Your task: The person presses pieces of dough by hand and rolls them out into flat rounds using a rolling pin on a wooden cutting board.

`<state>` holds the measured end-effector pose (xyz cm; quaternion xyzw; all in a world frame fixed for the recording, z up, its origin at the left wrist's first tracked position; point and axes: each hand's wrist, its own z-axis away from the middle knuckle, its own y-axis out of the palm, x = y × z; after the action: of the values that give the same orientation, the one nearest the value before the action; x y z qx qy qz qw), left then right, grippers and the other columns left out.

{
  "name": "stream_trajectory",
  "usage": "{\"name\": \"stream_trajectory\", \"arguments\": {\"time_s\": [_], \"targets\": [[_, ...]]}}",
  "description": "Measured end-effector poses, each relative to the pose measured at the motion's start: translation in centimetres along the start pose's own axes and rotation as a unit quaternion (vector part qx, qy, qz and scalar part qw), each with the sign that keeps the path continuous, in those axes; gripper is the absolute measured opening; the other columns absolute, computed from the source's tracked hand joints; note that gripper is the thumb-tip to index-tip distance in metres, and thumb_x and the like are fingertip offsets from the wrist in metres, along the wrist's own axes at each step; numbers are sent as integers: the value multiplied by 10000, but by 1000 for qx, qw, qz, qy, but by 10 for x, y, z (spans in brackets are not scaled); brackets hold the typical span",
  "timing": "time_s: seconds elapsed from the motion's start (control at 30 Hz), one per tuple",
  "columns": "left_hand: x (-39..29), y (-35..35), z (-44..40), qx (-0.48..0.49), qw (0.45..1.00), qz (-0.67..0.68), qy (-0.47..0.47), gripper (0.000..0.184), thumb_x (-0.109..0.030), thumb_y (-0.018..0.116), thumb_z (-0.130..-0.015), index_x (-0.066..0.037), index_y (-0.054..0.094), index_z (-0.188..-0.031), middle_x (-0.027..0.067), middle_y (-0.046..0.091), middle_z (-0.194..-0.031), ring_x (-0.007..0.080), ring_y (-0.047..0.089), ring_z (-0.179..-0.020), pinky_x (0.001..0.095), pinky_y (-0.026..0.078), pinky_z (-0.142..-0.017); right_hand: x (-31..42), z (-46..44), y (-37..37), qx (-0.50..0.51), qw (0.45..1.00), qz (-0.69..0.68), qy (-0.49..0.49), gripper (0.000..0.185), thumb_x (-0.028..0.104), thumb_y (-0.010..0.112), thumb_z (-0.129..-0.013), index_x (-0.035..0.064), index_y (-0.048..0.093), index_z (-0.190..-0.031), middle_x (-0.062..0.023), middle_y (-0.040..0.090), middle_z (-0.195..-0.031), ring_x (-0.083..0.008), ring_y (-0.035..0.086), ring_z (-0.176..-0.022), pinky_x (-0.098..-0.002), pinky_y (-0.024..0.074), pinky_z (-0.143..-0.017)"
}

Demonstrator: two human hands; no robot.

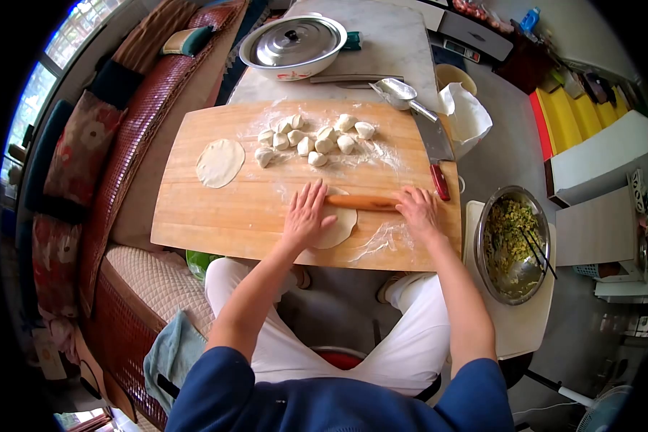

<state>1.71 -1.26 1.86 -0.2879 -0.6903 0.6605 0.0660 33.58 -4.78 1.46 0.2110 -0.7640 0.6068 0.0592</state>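
A wooden rolling pin (367, 203) lies across the upper part of a flat dough round (340, 229) on a wooden board (194, 216). My left hand (308, 214) rests with straight fingers at the pin's left end, its thumb over the dough's edge. Whether the pin runs on beneath that palm is hidden. Around the pin's right end curve the fingers of my right hand (419, 210). Farther up the board sit several floured dough pieces (325, 135). Another rolled dough round (220, 163) lies flat at the left.
Behind the board stands a lidded bowl (292, 50). A metal scoop (398, 91) and a red-handled knife (439, 180) lie along the right side. To my right, a steel bowl (488, 266) holds chopped filling and chopsticks. A sofa (133, 137) runs along the left.
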Motion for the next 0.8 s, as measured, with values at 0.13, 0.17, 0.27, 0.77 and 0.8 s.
{"name": "stream_trajectory", "arguments": {"time_s": [0.13, 0.17, 0.27, 0.77, 0.8], "targets": [[-10, -5, 31, 27, 999, 23, 18, 887, -517, 622, -880, -68, 260, -1554, 113, 271, -1619, 338, 229, -1499, 498, 217, -1200, 3, 15, -4, 26, 999, -21, -4, 346, 213, 721, -843, 210, 686, -1187, -40, 568, -1318, -273, 492, -1252, -450, 370, -1072], [-18, -12, 55, 47, 998, 26, 30, 904, -548, 614, -877, -66, 260, -1554, 115, 271, -1619, 340, 228, -1499, 499, 215, -1200, 6, 29, -8, 40, 999, -22, -14, 351, 203, 724, -838, 204, 685, -1186, -40, 564, -1330, -275, 485, -1265, -453, 363, -1083], [-31, -19, 118, 106, 992, 1, 73, 1055, -708, 550, -790, -75, 233, -1572, 113, 240, -1633, 357, 199, -1508, 505, 190, -1207, 19, 64, -19, 39, 997, -28, -53, 369, 179, 743, -812, 189, 686, -1176, -49, 595, -1291, -267, 517, -1239, -426, 397, -1057], [-25, 11, 18, 45, 997, -5, 63, 776, -479, 612, -899, -107, 349, -1526, 65, 287, -1619, 321, 189, -1513, 518, 163, -1213, -4, 52, -34, 4, 978, -137, 157, 405, 352, 731, -877, 88, 696, -1181, -121, 716, -1082, -297, 687, -960, -364, 529, -809], [-11, 4, 18, 62, 991, -9, 118, 778, -476, 624, -893, -107, 354, -1523, 64, 291, -1617, 326, 188, -1512, 521, 162, -1213, -4, 56, -33, 6, 979, -148, 139, 425, 346, 757, -839, 97, 698, -1178, -95, 705, -1108, -300, 672, -975, -373, 528, -818]]}}
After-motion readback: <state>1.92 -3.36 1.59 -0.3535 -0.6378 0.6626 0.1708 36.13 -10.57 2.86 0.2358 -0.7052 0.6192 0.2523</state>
